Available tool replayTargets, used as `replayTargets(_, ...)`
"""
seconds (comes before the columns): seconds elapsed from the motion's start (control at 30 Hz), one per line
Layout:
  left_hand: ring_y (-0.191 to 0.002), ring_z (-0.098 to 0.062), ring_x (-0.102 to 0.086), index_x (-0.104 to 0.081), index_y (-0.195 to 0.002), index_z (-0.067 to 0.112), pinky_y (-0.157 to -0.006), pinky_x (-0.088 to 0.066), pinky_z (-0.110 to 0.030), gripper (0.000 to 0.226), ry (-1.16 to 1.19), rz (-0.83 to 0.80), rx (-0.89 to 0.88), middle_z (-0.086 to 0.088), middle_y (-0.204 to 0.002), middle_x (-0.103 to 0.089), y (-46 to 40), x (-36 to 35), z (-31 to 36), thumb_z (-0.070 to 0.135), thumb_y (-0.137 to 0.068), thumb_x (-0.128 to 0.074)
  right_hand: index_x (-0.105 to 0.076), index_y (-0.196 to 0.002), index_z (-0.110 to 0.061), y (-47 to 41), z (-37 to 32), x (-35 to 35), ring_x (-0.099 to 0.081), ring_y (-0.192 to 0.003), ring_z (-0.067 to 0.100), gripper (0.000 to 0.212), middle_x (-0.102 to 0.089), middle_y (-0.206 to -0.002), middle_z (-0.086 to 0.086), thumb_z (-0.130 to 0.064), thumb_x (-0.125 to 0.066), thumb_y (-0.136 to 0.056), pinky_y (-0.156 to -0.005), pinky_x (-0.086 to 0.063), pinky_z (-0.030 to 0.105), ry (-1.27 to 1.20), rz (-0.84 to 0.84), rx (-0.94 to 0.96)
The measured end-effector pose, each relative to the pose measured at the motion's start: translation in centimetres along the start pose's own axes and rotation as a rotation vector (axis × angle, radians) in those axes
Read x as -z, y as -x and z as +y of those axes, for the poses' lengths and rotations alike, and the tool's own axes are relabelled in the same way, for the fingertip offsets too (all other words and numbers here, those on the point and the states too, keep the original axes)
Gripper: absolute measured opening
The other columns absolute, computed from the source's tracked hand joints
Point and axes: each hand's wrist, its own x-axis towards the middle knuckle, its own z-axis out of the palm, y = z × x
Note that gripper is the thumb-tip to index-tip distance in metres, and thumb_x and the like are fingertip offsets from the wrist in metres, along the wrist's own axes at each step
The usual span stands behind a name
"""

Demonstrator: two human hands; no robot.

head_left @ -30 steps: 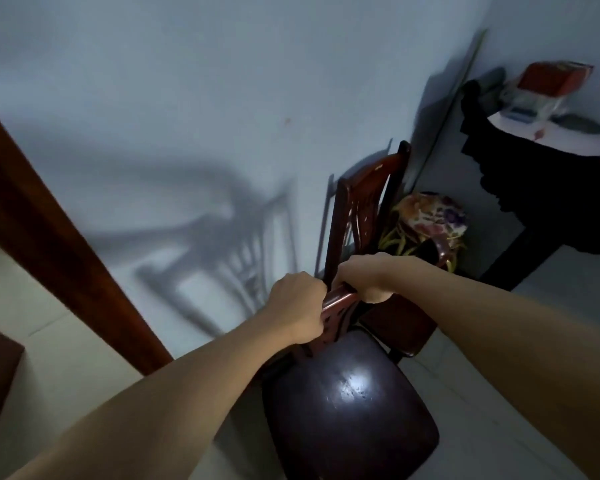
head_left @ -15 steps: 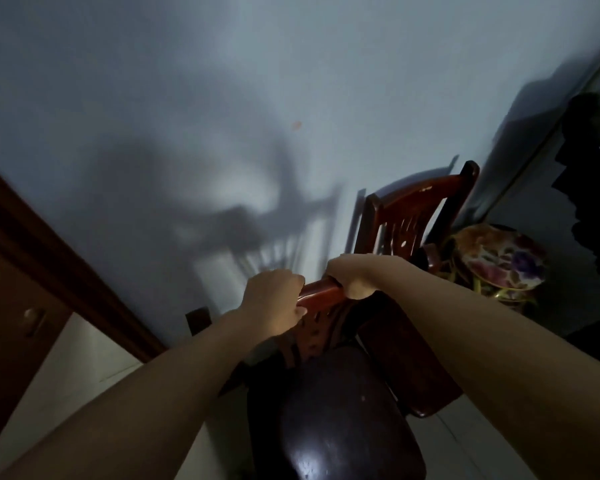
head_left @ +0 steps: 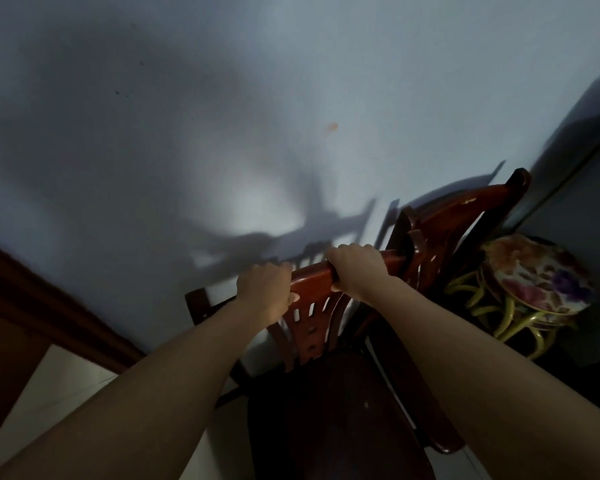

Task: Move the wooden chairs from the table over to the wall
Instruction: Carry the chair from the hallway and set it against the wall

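Gripping the top rail of a wooden chair [head_left: 312, 306] with both hands, the person stands close to the wall [head_left: 222, 116]. The left hand [head_left: 265, 292] is wrapped over the rail toward its left end and the right hand [head_left: 359, 268] is closed around it just to the right, with a short stretch of red-brown wood showing between them. The chair's back faces the wall and its dark seat points toward the person.

Judging from the solid slatted back and thick seat, this chair is probably stiff and fairly heavy, so it will not flex when carried. Its glossy varnish could be slippery in a loose hold. The top rail looks like the natural place to grasp, with two hands spread apart to stop the chair swinging. The carved slats below appear thinner and are a poorer handhold.

A second wooden chair [head_left: 465, 216] already stands against the wall just to the right, its back touching or nearly touching the held chair's rail; which cannot be told. Beyond it, toward the room's corner, sits a floral stool [head_left: 537, 275] on a curved yellow-green frame. Pale floor tiles [head_left: 59, 386] show at lower left beside a brown door frame [head_left: 49, 306]. The room is dim, and the chair back casts a strong shadow on the wall.
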Motion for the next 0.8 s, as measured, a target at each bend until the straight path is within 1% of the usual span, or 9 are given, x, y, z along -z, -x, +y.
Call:
replayTargets(0.03,-0.1,-0.028,-0.063,-0.05,-0.12,0.013,-0.08,-0.05,-0.035,0.044,-0.003,-0.011,0.014,-0.009,-0.109,-0.066,-0.6,-0.1,-0.5,0.042,-0.087,-0.059,-0.051,-0.114,-0.013,-0.7,0.0,-0.5,-0.057,-0.107,0.029,0.045,-0.061,-0.113,0.008,-0.031,-0.071,-0.079,-0.093,-0.041,0.04,0.0,0.018,-0.009)
replayTargets(0.1,-0.1,-0.028,-0.064,-0.05,-0.12,0.013,-0.081,-0.05,-0.036,0.046,-0.026,-0.025,0.038,-0.009,-0.109,-0.067,-1.4,-0.4,-1.6,0.043,-0.086,-0.06,-0.047,-0.119,-0.012,-1.9,-0.3,-1.2,-0.053,-0.114,0.03,0.05,-0.058,-0.121,0.01,-0.034,-0.07,-0.08,-0.099,-0.038,0.042,-0.007,0.044,-0.003)
replayTargets(0.3,-0.1,-0.03,-0.064,-0.052,-0.113,0.014,-0.082,-0.049,-0.038,0.04,0.008,-0.057,0.117,-0.011,-0.11,-0.067,-1.7,-1.3,-4.9,0.042,-0.085,-0.061,-0.043,-0.13,-0.013,-5.1,-2.8,-2.2,-0.044,-0.127,0.028,0.053,-0.052,-0.132,0.01,-0.029,-0.063,-0.085,-0.108,-0.029,0.043,-0.05,0.05,0.071)
replayTargets(0.5,-0.103,-0.03,-0.063,-0.051,-0.114,0.015,-0.083,-0.049,-0.039,0.039,0.026,-0.035,0.148,-0.011,-0.113,-0.065,-1.9,-1.9,-5.4,0.04,-0.086,-0.061,-0.043,-0.131,-0.01,-6.0,-3.5,-2.1,-0.043,-0.128,0.029,0.053,-0.052,-0.133,0.012,-0.029,-0.063,-0.085,-0.11,-0.028,0.042,-0.031,0.007,0.037)
replayTargets(0.63,-0.105,-0.03,-0.061,-0.048,-0.117,0.014,-0.083,-0.049,-0.039,0.04,0.049,-0.031,0.182,-0.01,-0.117,-0.063,-2.0,-2.3,-5.3,0.039,-0.087,-0.06,-0.041,-0.132,-0.006,-6.4,-3.8,-1.9,-0.041,-0.129,0.031,0.06,-0.048,-0.136,0.015,-0.03,-0.067,-0.084,-0.108,-0.03,0.041,0.0,-0.046,0.016)
replayTargets(0.8,-0.103,-0.029,-0.062,-0.047,-0.116,0.013,-0.081,-0.049,-0.036,0.041,0.061,-0.015,0.159,-0.011,-0.116,-0.063,-2.7,-2.7,-4.6,0.039,-0.087,-0.06,-0.04,-0.131,-0.002,-6.5,-3.1,-1.8,-0.042,-0.127,0.033,0.06,-0.047,-0.135,0.018,-0.027,-0.068,-0.084,-0.105,-0.034,0.044,0.013,-0.101,-0.037)
